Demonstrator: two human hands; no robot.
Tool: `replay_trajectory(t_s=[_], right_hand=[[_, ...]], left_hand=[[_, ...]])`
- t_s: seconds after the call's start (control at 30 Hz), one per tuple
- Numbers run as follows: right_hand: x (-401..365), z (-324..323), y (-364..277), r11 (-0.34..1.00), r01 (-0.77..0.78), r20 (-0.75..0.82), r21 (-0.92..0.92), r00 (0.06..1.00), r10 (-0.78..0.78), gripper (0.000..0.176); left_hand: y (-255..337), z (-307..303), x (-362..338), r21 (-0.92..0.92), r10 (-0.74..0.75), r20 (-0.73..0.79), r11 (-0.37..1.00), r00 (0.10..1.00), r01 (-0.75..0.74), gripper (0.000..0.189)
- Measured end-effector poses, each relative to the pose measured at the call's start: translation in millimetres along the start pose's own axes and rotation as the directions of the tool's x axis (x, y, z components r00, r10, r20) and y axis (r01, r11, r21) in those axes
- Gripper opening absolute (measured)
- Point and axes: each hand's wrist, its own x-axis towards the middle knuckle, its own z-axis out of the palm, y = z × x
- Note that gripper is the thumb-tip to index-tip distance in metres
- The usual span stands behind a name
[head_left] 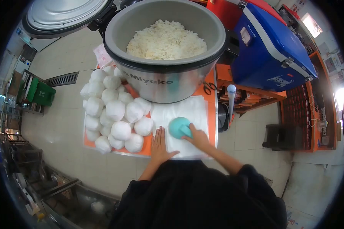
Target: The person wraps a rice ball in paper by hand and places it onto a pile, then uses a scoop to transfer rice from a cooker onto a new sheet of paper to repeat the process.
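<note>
My right hand (198, 138) is closed around the handle of a turquoise cup (177, 128), whose rounded side faces up on a stack of white wrapping sheets (197, 110). What is under the cup is hidden. My left hand (160, 147) lies flat with its fingers stretched out, along the left edge of the sheets. Just left of it, many round white wrapped bundles (115, 110) are heaped on the orange tabletop (144, 150). Beyond the sheets stands a large silver rice cooker (168, 86), its pot partly filled with cooked white rice (166, 41).
The cooker's lid (67, 15) is swung up at the left. Black-handled scissors (210, 88) lie right of the cooker. A blue cool box (273, 47) stands on an orange shelf at the right. A light blue handle (231, 93) rises beside the table's right edge.
</note>
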Motion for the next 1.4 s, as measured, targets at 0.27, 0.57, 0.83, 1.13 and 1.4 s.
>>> replay_trajectory(t_s=[0.27, 0.57, 0.83, 1.13, 1.4], right_hand=[[57.2, -289.3, -146.4, 0.665, 0.424, -0.434, -0.614, 0.523, -0.734, 0.035], [121.7, -273.6, -188.2, 0.711, 0.334, -0.408, -0.619, 0.637, -0.654, 0.028], [-53.1, 11.0, -29.2, 0.811, 0.582, -0.118, -0.056, 0.803, -0.584, 0.031], [-63.5, 57.0, -28.0, 0.988, 0.155, -0.329, -0.008, 0.933, -0.149, 0.026], [-90.3, 93.4, -14.5, 0.908, 0.416, -0.225, -0.05, 0.881, -0.416, 0.027]], left_hand=[[-6.5, -32.1, -57.7, -0.498, -0.368, -0.068, 0.818, 0.927, 0.289, 0.075], [-21.5, -13.2, -71.3, -0.479, -0.374, -0.14, 0.836, 0.917, 0.268, 0.023], [-20.4, -18.6, -73.9, -0.422, -0.389, -0.089, 0.849, 0.917, 0.319, 0.017], [-18.2, -23.9, -38.4, -0.639, -0.128, -0.099, 0.769, 0.987, 0.036, 0.022], [-40.6, 30.8, -20.6, -0.629, -0.179, -0.062, 0.771, 0.982, 0.101, 0.03]])
